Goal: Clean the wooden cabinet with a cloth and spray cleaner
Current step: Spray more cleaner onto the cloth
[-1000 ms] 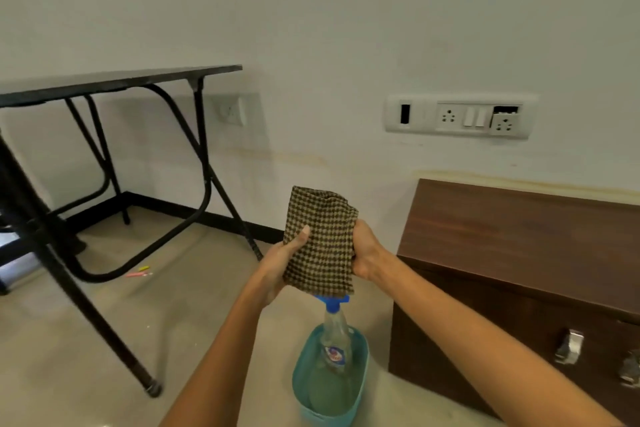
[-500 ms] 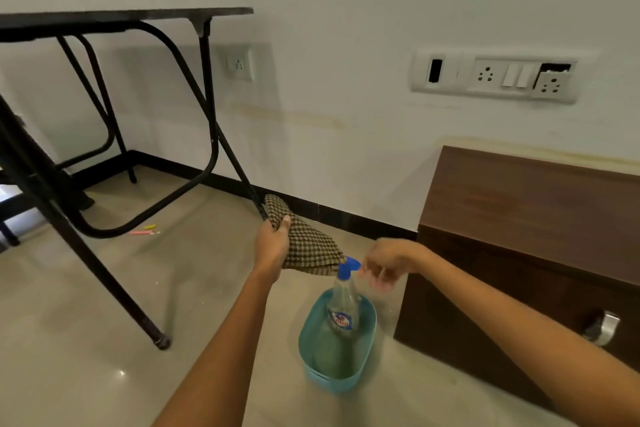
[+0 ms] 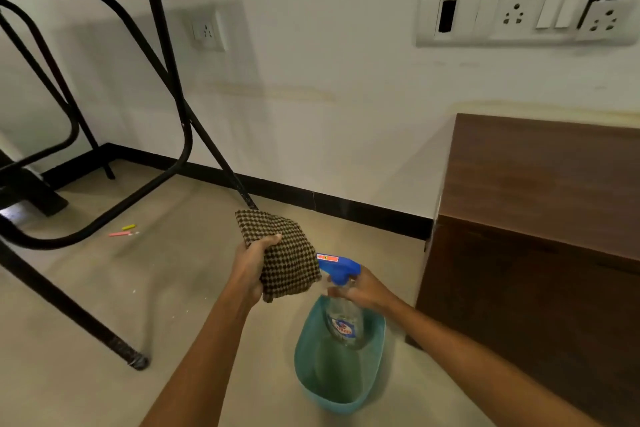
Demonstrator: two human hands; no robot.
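The right hand (image 3: 363, 289) has let go of the checked cloth (image 3: 284, 255), now gripped by the left hand (image 3: 251, 269) alone, and closes on the spray bottle (image 3: 343, 308) in the teal tub (image 3: 337, 388), so spraying the wooden cabinet (image 3: 540, 204) beside it looks next.

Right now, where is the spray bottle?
Low and centre in the head view: the spray bottle stands in the teal tub, gripped by the right hand, left of the cabinet.
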